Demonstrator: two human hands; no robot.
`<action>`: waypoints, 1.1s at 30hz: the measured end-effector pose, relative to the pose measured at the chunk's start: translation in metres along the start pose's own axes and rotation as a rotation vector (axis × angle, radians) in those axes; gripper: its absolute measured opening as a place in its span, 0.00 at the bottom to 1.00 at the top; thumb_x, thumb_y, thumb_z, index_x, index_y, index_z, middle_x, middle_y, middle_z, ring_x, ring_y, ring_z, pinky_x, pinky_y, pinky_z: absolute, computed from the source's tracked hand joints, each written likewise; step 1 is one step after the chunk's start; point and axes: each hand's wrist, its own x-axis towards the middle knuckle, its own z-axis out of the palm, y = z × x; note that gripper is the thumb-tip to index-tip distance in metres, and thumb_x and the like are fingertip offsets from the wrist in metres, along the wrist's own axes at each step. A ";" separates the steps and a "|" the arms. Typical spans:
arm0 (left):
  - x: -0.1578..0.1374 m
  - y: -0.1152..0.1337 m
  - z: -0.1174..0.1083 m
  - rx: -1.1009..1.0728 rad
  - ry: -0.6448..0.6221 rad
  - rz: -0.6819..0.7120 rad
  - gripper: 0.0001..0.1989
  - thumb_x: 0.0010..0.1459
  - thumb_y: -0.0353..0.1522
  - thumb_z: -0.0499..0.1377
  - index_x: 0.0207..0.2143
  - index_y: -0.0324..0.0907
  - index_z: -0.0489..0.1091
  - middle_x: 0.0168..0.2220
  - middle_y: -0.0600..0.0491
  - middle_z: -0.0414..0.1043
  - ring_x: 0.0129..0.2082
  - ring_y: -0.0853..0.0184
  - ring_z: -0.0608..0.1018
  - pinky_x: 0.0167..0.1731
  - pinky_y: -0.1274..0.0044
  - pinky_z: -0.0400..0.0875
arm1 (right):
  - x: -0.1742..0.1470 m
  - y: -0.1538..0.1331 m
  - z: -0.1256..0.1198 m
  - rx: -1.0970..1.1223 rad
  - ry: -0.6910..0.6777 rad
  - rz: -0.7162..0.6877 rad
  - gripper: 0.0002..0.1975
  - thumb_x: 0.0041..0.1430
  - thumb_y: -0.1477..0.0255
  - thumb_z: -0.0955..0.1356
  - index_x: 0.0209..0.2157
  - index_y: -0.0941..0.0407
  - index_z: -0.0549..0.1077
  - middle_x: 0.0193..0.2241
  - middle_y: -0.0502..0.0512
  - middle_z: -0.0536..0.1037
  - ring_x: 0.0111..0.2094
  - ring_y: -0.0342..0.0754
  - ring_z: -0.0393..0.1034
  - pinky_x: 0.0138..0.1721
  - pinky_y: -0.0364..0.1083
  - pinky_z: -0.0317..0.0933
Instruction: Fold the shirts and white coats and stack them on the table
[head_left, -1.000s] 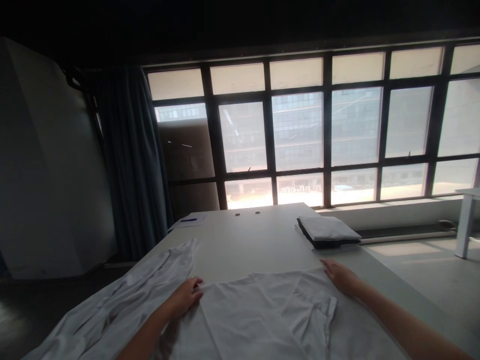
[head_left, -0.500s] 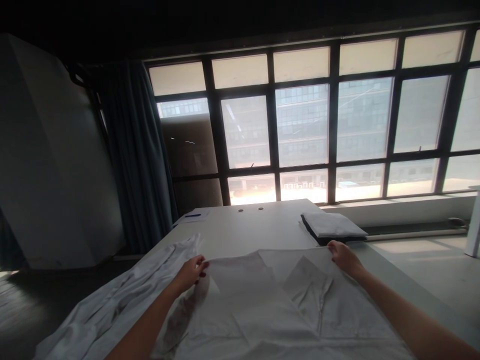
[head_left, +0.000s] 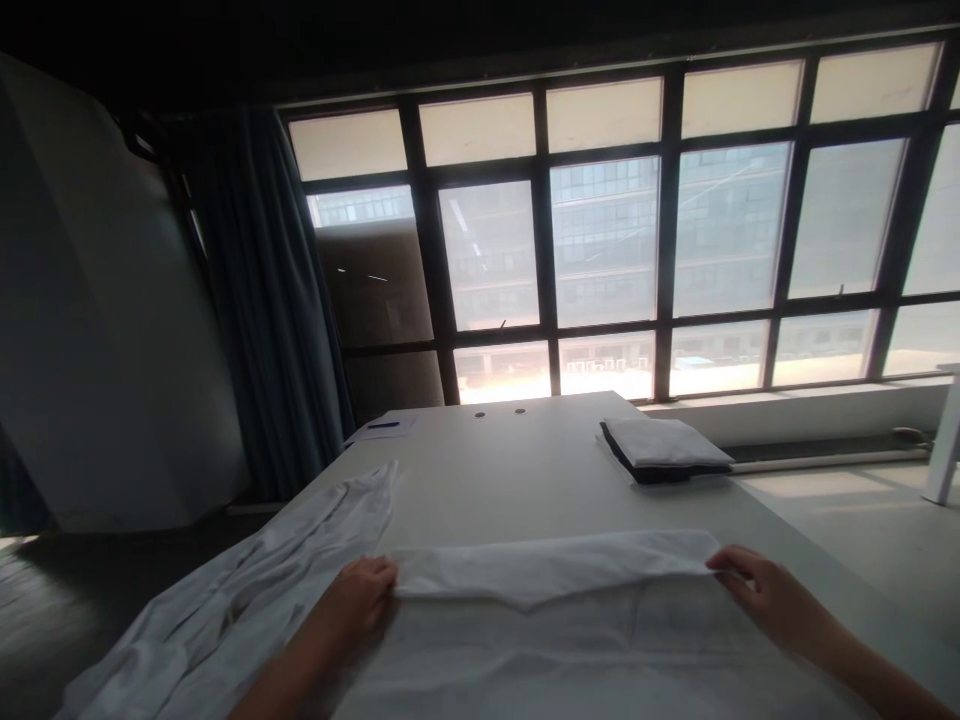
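White garment (head_left: 555, 610), spread flat on the counter (head_left: 525, 470) at 6 o'clock, far edge folded back toward the viewer into a long band running from 8 to 4 o'clock. Left hand (head_left: 360, 597) at 8 o'clock, fingers curled and pinching the left end of the folded band. Right hand (head_left: 765, 595) at 4 o'clock, fingers pressed together and pinching the right end of the same band, forearm trailing off toward the lower right corner. Second white garment (head_left: 247, 590), rumpled and unfolded, lying just beside the left hand and hanging over the counter's left edge at 8 to 9 o'clock. Stack of folded cloths (head_left: 664, 450) at 2 o'clock on the counter, pale piece on top, dark piece beneath, well apart from both hands. Sheet of paper (head_left: 379, 430) with a blue pen (head_left: 383, 425) on it at 11 o'clock, near the far left corner. Two small round holes (head_left: 499, 412) in the counter top at 12 o'clock. Dark curtain (head_left: 262, 300) at 10 o'clock; large grid window (head_left: 615, 240) beyond the counter's far end.
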 end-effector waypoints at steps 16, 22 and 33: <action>0.029 0.135 0.062 -0.194 0.094 0.406 0.18 0.63 0.25 0.52 0.50 0.50 0.70 0.56 0.52 0.74 0.56 0.63 0.75 0.58 0.69 0.67 | -0.009 0.006 0.025 -0.148 0.085 -0.148 0.12 0.51 0.75 0.64 0.35 0.52 0.76 0.39 0.56 0.79 0.44 0.55 0.73 0.49 0.51 0.65; 0.027 0.123 0.066 -0.247 0.155 0.382 0.07 0.67 0.30 0.55 0.43 0.50 0.72 0.49 0.53 0.78 0.51 0.63 0.78 0.54 0.70 0.71 | -0.014 -0.008 0.019 -0.086 0.148 -0.099 0.08 0.53 0.71 0.64 0.34 0.52 0.74 0.36 0.55 0.79 0.38 0.53 0.74 0.42 0.48 0.67; 0.020 0.130 0.057 -0.253 0.147 0.382 0.11 0.67 0.29 0.50 0.46 0.48 0.70 0.55 0.49 0.74 0.55 0.61 0.75 0.58 0.67 0.70 | -0.024 -0.012 0.001 -0.074 0.079 -0.112 0.05 0.52 0.73 0.64 0.31 0.52 0.71 0.33 0.52 0.77 0.36 0.50 0.72 0.41 0.45 0.65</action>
